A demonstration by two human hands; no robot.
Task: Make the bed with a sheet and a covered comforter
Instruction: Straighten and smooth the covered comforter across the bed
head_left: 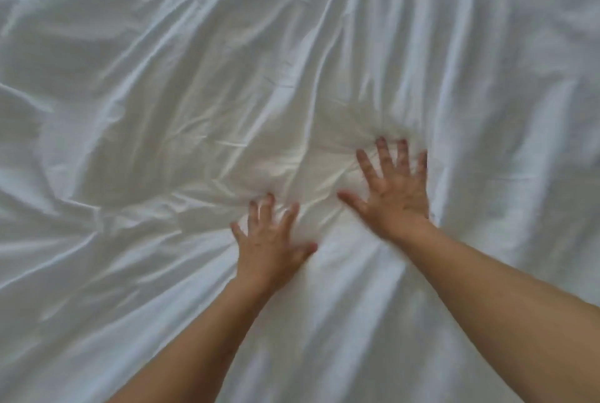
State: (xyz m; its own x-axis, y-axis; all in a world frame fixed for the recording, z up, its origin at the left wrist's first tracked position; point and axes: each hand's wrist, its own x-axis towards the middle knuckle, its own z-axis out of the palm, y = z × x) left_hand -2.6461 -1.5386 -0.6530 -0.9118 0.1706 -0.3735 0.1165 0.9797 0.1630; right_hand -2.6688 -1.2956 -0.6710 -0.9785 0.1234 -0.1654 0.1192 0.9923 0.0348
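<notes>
White cover point(194, 77) rumpled | left hand point(269, 240), right hand point(394, 188) splayed flat on cover, grasping nothing | best: sweep creases outward from cover's middle

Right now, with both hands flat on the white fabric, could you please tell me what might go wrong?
1. The left hand and right hand press the fabric with spread fingers, and creases fan out ahead of them; pushing forward may bunch it rather than flatten it.
2. Deep folds at far left look beyond easy reach and may remain.
3. No edge shows, so skew could go unnoticed.
</notes>
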